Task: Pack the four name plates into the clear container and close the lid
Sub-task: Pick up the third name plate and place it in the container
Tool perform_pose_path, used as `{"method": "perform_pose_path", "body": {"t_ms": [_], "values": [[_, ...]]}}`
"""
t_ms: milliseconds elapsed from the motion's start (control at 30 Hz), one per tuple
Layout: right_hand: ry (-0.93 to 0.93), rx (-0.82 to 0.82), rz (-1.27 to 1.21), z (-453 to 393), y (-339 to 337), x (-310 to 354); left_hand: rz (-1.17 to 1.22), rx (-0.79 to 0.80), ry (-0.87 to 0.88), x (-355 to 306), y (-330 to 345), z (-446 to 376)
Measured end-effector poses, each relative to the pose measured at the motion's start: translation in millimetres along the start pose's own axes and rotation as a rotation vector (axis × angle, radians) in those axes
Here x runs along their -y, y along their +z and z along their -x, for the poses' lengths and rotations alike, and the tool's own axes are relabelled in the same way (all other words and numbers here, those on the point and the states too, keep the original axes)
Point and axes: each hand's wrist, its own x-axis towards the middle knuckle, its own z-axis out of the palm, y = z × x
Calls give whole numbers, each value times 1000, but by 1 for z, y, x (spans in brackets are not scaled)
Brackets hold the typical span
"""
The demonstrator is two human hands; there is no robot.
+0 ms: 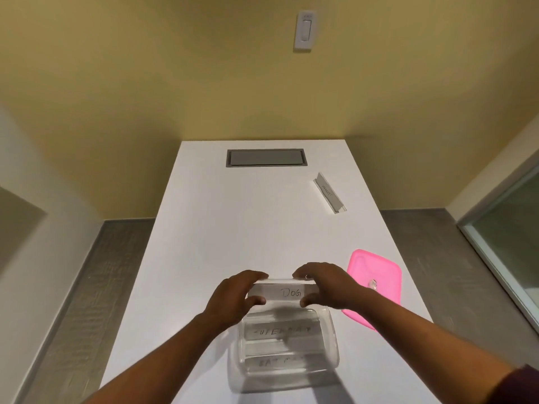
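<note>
A clear name plate marked "DOG" (284,292) hangs level just above the far rim of the clear container (332,339). My left hand (233,295) grips its left end and my right hand (326,287) grips its right end. Two other name plates lie flat inside the container, one with blurred writing (278,330) and one nearer me (277,361). Another name plate (329,193) stands alone on the white table at the far right. The pink lid (370,275) lies on the table to the right of the container, partly behind my right forearm.
The white table (233,228) runs away from me to a yellow wall. A grey recessed cable hatch (266,157) sits near its far end. Grey floor shows on both sides, and a glass panel (513,237) stands at the right.
</note>
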Motion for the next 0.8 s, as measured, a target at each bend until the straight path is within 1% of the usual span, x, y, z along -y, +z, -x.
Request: {"method": "perform_pose_path", "body": {"t_ms": [100, 233, 400, 633, 800], "values": [[-20, -22, 31, 17, 14, 3, -42, 30, 0, -4, 7, 14], [-9, -10, 94, 37, 33, 8, -88, 60, 5, -8, 23, 34], [14, 25, 169, 54, 68, 15, -311, 132, 88, -7, 41, 50], [110, 132, 141, 57, 109, 19, -478, 271, 4, -8, 61, 64], [130, 152, 101, 55, 134, 16, -500, 338, -62, -13, 71, 63]]}}
